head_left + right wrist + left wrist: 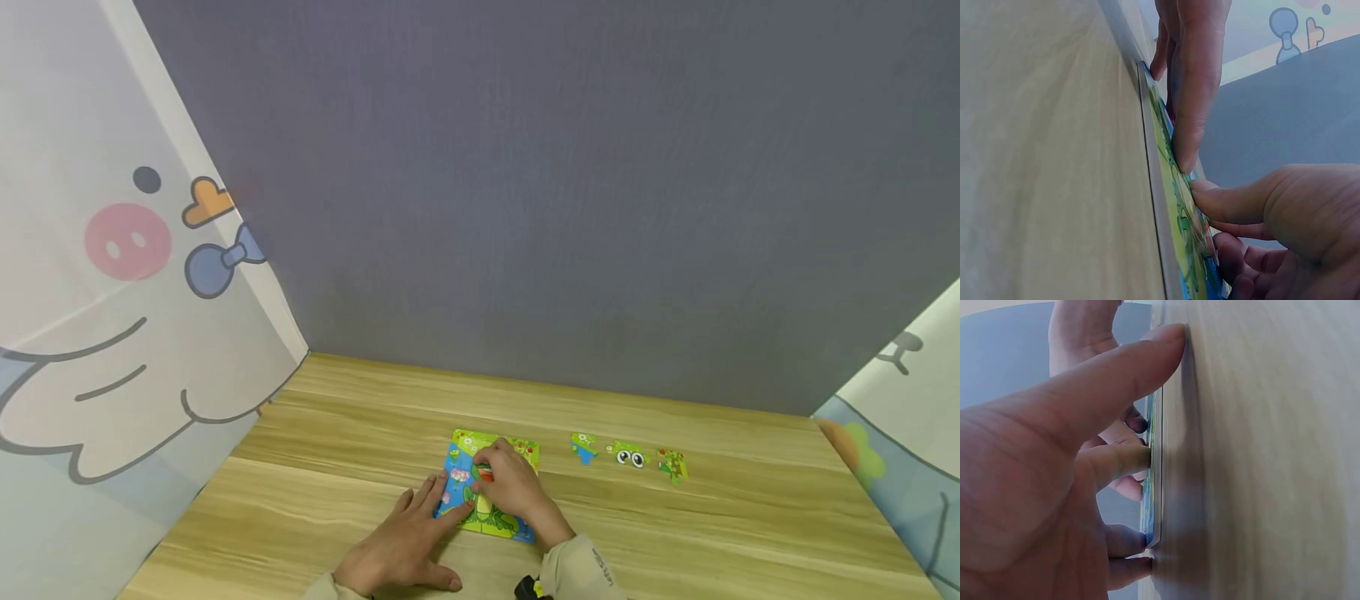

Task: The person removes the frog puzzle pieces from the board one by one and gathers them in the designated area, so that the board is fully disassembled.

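Observation:
A frog jigsaw puzzle [495, 527] in a flat tray lies on the table, with green, blue and yellow printed parts. My left hand [405, 533] rests spread at its left side, some fingertips on the picture and the thumb on the wood. Over the puzzle's middle, my right hand [513, 483] pinches a puzzle piece [486, 473] with a red mouth part between thumb and curled fingers; most of it is hidden. In the right wrist view the right thumb [1235, 203] touches the puzzle surface, close to a left fingertip.
Three loose pieces lie right of the puzzle: a blue-green piece [583, 448], one with two big eyes [629, 455], and a green piece with red spots [673, 464]. A grey panel [525, 208] rises behind the wooden table [337, 433]; cartoon-printed cloths hang on both sides.

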`<state>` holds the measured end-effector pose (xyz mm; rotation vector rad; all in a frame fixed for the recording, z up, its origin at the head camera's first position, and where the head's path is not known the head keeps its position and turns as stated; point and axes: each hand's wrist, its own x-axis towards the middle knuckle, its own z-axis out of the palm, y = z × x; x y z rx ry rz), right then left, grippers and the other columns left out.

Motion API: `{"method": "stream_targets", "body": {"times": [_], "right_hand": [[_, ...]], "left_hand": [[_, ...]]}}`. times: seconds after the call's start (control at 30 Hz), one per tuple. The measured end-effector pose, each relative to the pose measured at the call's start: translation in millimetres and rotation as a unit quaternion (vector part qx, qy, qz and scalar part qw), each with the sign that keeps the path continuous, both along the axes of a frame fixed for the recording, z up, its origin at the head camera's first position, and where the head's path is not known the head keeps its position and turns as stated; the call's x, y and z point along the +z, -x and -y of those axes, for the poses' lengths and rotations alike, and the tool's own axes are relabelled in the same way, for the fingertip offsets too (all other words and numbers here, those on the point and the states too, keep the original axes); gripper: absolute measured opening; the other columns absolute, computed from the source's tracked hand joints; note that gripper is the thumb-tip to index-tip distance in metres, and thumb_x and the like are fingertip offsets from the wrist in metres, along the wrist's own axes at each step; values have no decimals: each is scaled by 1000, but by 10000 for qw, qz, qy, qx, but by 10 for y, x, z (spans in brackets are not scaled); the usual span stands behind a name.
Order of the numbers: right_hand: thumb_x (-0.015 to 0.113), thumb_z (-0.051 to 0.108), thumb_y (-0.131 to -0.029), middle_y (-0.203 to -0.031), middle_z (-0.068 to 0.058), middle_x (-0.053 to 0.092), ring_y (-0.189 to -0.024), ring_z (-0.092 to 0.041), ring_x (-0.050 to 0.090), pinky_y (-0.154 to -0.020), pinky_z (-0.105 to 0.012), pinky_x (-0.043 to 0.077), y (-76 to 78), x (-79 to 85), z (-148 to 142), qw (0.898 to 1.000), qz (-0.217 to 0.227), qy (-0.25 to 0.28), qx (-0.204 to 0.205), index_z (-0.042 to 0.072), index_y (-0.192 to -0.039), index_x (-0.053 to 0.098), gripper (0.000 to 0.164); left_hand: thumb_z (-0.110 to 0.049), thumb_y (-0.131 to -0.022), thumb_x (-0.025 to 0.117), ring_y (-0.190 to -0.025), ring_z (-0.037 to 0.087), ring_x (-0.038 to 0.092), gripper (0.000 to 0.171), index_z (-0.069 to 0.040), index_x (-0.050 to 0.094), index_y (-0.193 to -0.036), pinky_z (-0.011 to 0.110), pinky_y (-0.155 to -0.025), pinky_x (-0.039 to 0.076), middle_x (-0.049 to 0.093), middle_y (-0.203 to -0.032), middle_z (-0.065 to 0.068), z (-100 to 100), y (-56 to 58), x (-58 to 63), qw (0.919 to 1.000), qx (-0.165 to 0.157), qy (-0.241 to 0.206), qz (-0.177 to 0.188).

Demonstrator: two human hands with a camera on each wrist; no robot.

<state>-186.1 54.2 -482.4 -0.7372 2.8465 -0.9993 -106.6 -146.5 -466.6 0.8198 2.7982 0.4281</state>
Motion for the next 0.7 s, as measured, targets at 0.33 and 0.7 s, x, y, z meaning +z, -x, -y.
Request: {"method": "stream_targets", "body": {"times": [0.33,0.7], "right_hand": [[81,18,-83,-105,-2,62,-93,-18,62,-80,-33,54,10,-7,-2,10000,-32,74,-57,10,-110,66,32],[67,6,-93,-91,-1,70,-77,-4,56,-70,-21,48,56,44,-30,9956,240,904,72,6,-101,70,9]], "left_hand": [[-61,-75,78,-147,51,31,91,-25,44,-152,71,-108,36,22,-162,32,-10,4,-15,9999,-20,87,-61],[-61,-76,76,-149,50,27,91,-27,43,-152,70,-110,34,19,-164,31,-19,12,-10,9999,10,93,88]]}}
